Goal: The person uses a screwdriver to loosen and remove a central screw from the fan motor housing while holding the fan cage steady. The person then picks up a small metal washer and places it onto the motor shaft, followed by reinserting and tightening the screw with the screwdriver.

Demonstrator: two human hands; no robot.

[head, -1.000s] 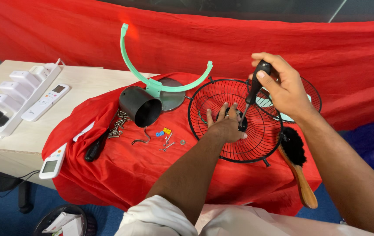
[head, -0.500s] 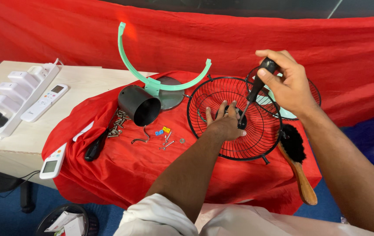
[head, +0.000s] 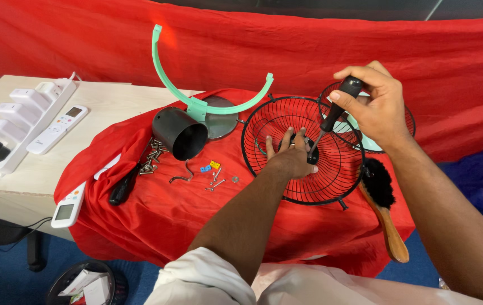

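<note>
Right now R hand (head: pixel 378 107) is wrapped around the black-handled screwdriver (head: pixel 334 116), shaft tilted down-left, tip at the hub of the black fan grille (head: pixel 298 149). L hand (head: pixel 290 156) lies flat, fingers spread, inside the grille beside the tip, so L is nearer the hub. Outward: brush (head: pixel 382 203) right of the grille, loose screws (head: pixel 152 160) and black cylinder (head: pixel 180 133) left on the red cloth (head: pixel 157 214).

The left hand (head: pixel 290 158) is resting inside the wire fan guard (head: pixel 264 121), with the screwdriver (head: pixel 332 118) in the right hand (head: pixel 376 107) above it. A brush (head: pixel 382 203) is lying to the right, a cylinder (head: pixel 179 133) and loose screws (head: pixel 150 158) to the left.
</note>
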